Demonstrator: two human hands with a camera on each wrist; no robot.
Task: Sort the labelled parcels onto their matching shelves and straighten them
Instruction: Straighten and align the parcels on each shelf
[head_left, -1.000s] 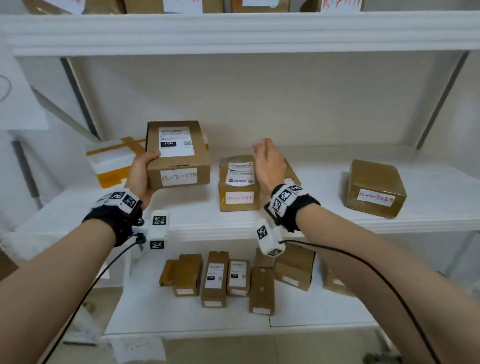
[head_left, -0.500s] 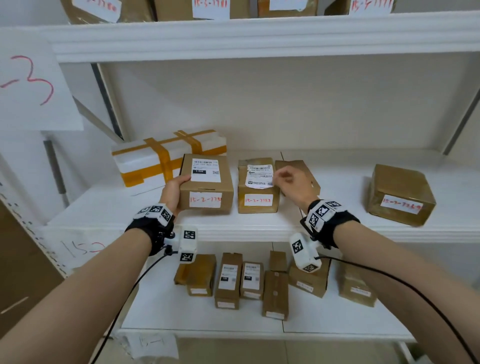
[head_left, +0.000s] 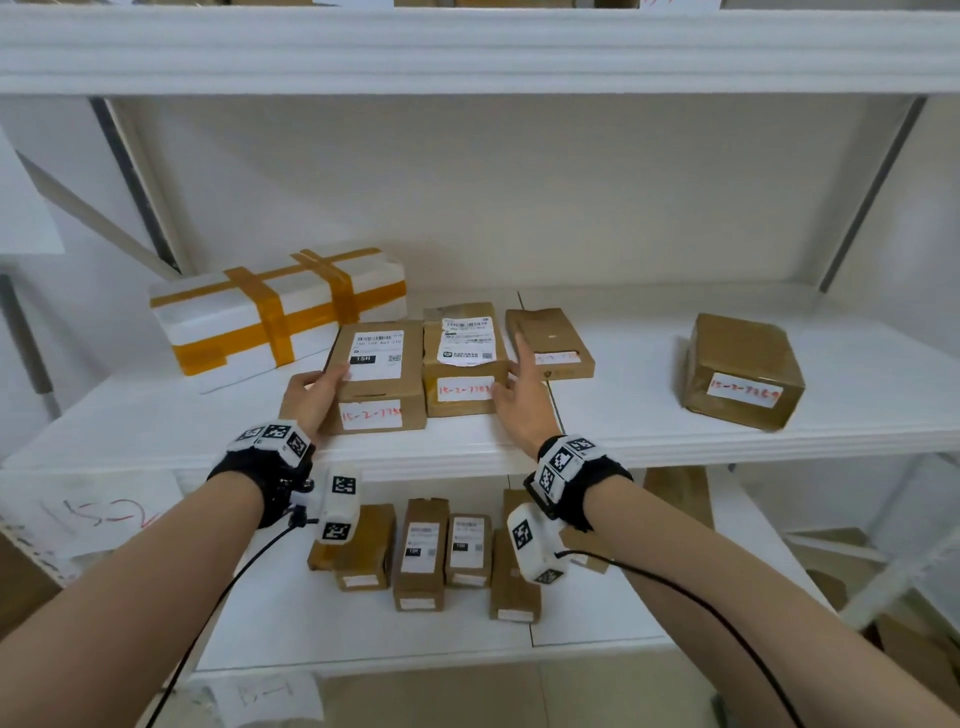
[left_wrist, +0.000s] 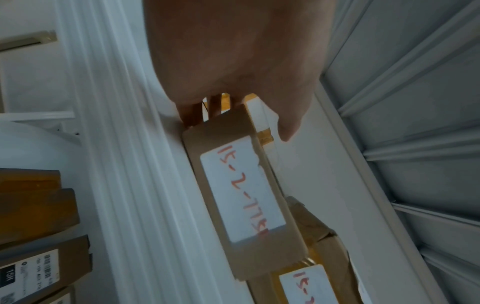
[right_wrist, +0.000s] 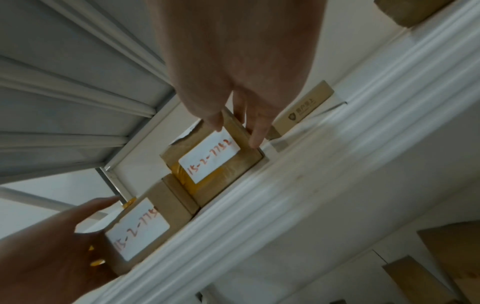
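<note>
On the middle shelf (head_left: 649, 447) a brown parcel (head_left: 379, 374) with a red handwritten label stands at the front edge. My left hand (head_left: 317, 395) grips its left side, thumb on its top. The left wrist view shows that label (left_wrist: 244, 197) up close, with my fingers (left_wrist: 197, 115) behind the parcel's side. A second labelled parcel (head_left: 462, 358) stands flush to its right. My right hand (head_left: 519, 395) is open, its straight fingers (right_wrist: 255, 133) pressed against the right side of this parcel (right_wrist: 210, 160).
A white foam box (head_left: 275, 312) with orange tape lies behind and to the left. A flat brown box (head_left: 550, 340) sits just right of my right hand, and another labelled parcel (head_left: 740, 371) stands far right. Several small boxes (head_left: 421, 551) line the lower shelf. The upper shelf (head_left: 467, 47) overhangs.
My left hand brought its parcel down from the air onto the shelf beside the middle parcel. My right hand slid from that parcel's top to its right side.
</note>
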